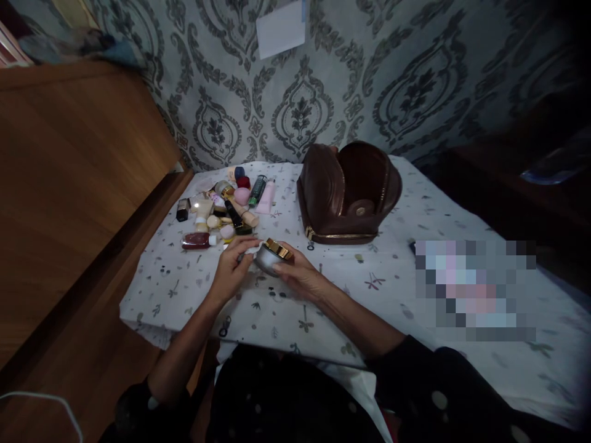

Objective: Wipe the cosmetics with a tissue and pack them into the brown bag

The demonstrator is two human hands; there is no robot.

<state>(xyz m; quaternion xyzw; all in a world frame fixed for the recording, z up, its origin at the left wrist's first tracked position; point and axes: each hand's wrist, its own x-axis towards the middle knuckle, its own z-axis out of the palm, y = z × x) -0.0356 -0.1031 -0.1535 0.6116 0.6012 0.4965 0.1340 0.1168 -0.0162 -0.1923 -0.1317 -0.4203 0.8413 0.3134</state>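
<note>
Over the front part of the table, a silvery cream jar (268,261) with a gold lid is tilted in my right hand (298,271), its fingers closed around the side. My left hand (234,264) is at the jar's left, pinching a small white piece of tissue or cloth (252,250) against it. Just beyond lies a group of cosmetics: a dark red bottle (196,240) with a white cap, a pink tube (266,197), a dark green tube (257,191) and a pink sponge (242,196). Most of the tissue is hidden by my fingers.
A brown zipped bag (330,197) stands unzipped at the back of the table. A printed white cloth (369,289) covers the tabletop. On the right lies a pixelated item (471,289). A wooden cabinet (78,172) borders the left side, and a patterned wall (258,104) rises behind.
</note>
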